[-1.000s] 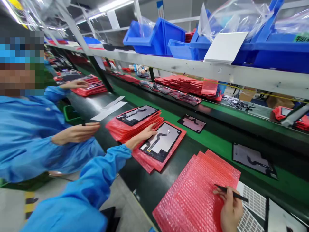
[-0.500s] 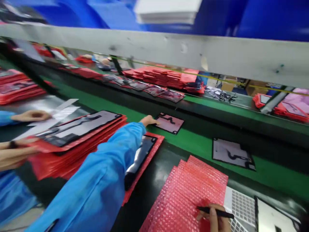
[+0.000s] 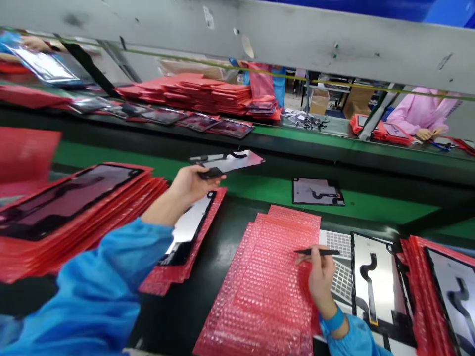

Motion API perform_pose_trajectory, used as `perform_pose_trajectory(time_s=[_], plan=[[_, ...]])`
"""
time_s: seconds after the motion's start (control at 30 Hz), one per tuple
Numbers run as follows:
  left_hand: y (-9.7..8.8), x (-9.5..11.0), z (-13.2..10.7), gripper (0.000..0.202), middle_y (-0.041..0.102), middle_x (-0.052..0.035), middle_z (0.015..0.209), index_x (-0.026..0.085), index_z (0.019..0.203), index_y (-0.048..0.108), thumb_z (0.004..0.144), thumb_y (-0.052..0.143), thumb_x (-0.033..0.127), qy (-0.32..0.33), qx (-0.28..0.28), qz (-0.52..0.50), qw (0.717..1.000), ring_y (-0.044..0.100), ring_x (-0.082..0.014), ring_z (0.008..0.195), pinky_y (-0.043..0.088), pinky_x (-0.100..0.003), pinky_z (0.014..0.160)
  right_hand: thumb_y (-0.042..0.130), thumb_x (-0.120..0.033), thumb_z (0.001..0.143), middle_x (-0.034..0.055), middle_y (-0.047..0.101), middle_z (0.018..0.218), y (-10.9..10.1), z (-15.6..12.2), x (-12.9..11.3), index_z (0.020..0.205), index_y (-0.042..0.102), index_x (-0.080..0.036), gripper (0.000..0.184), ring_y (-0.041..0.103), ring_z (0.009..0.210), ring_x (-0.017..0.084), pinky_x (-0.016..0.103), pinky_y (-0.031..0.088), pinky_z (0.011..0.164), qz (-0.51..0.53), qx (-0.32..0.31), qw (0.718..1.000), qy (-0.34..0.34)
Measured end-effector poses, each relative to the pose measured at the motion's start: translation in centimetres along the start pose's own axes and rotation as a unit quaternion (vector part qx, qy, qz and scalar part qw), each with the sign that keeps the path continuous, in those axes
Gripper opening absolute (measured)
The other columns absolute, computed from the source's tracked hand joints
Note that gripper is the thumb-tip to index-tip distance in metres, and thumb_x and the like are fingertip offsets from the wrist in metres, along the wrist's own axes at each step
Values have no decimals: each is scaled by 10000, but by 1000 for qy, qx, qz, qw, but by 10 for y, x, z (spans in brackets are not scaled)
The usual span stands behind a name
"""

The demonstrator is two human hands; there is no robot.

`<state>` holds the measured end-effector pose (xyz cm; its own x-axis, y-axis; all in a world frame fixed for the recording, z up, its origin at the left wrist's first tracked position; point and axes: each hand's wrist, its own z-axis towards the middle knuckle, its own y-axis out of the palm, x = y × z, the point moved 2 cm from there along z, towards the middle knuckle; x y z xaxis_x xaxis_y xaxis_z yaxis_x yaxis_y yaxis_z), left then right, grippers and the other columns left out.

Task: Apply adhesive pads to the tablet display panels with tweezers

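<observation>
Holding a thin grey rectangular panel with black ribbon cable [image 3: 234, 163] by one end

The left hand [image 3: 192, 185] is pinching it at eleven o'clock from the red bubble-wrap sleeves [image 3: 272, 277], presumably sparing its face. The right hand [image 3: 321, 274] is gripping a slim black pointed tool [image 3: 326, 252], apparently keeping it ready. Flat on the green strip [image 3: 258, 187] earlier, the panel is now tilting above it.
</observation>
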<state>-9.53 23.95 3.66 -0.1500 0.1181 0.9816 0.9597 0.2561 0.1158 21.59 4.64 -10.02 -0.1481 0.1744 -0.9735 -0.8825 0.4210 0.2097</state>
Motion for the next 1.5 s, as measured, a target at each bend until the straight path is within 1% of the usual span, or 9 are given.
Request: perform_pose_trajectory(time_s=[0.13, 0.23, 0.33, 0.5, 0.67, 0.77, 0.87, 1.03, 1.5], plan=[[4, -42, -101, 179, 752, -52, 907, 120, 1002, 706, 942, 537, 116, -92, -50, -47, 993, 741, -165, 776, 578, -250, 655, 723, -591, 937, 13, 766, 681, -20, 22, -23, 965, 603, -222, 389, 724, 503, 202, 329, 600, 555, 21, 60, 998, -20], [28, -94, -191, 159, 796, -64, 902, 176, 962, 747, 809, 772, 212, -204, -157, -126, 958, 789, -249, 871, 643, -352, 775, 741, -621, 904, 18, 771, 698, -45, 40, -38, 994, 600, -215, 440, 751, 538, 213, 329, 605, 566, -1, 79, 997, -13], [53, -143, -258, 258, 800, -47, 910, 203, 865, 717, 726, 919, 286, -296, -144, -169, 929, 791, -260, 937, 653, -396, 864, 786, -671, 836, 33, 777, 707, -71, 54, -44, 1002, 623, -204, 522, 767, 564, 224, 324, 614, 555, -49, 65, 996, 22], [71, -184, -306, 442, 796, -13, 961, 224, 799, 630, 616, 1028, 277, -398, -99, -229, 883, 774, -244, 1105, 600, -379, 1044, 804, -752, 764, 53, 781, 704, -99, 60, -36, 986, 636, -183, 634, 778, 593, 231, 292, 611, 514, -131, -4, 988, 80], [44, -170, -317, 476, 819, -143, 1083, 199, 1050, 691, 872, 789, 630, -502, -334, -126, 787, 810, -240, 994, 603, -298, 831, 762, -698, 861, 64, 791, 732, -111, 46, -29, 1021, 643, -172, 563, 785, 620, 224, 292, 631, 549, -169, -18, 978, 119], [36, -145, -300, 423, 818, -136, 1011, 201, 1156, 708, 993, 645, 586, -400, -491, 17, 774, 794, -203, 830, 584, -294, 731, 734, -702, 887, 64, 794, 758, -112, 36, -29, 1038, 643, -178, 553, 791, 639, 223, 306, 647, 586, -196, -31, 970, 142], [55, -122, -267, 286, 793, -99, 1119, 258, 1211, 735, 1064, 557, 429, -98, -564, 195, 796, 754, -229, 1022, 593, -377, 930, 731, -740, 861, 60, 783, 728, -110, 31, -29, 1014, 642, -180, 588, 788, 627, 229, 312, 643, 577, -212, -29, 965, 152], [97, -130, -223, 425, 675, -200, 1380, 141, 1431, 628, 1067, 488, 310, 332, -475, 427, 694, 652, -360, 1235, 565, -537, 1023, 720, -735, 874, 58, 780, 739, -108, 31, -28, 997, 649, -183, 570, 779, 612, 221, 306, 628, 548, -223, -20, 963, 149], [98, -151, -215, 404, 633, -208, 1381, 88, 1392, 600, 1076, 479, 307, 416, -407, 538, 609, 612, -346, 1171, 537, -474, 938, 776, -647, 884, 44, 790, 738, -104, 34, -43, 959, 655, -211, 459, 763, 576, 219, 354, 648, 581, -141, -33, 975, 169]])
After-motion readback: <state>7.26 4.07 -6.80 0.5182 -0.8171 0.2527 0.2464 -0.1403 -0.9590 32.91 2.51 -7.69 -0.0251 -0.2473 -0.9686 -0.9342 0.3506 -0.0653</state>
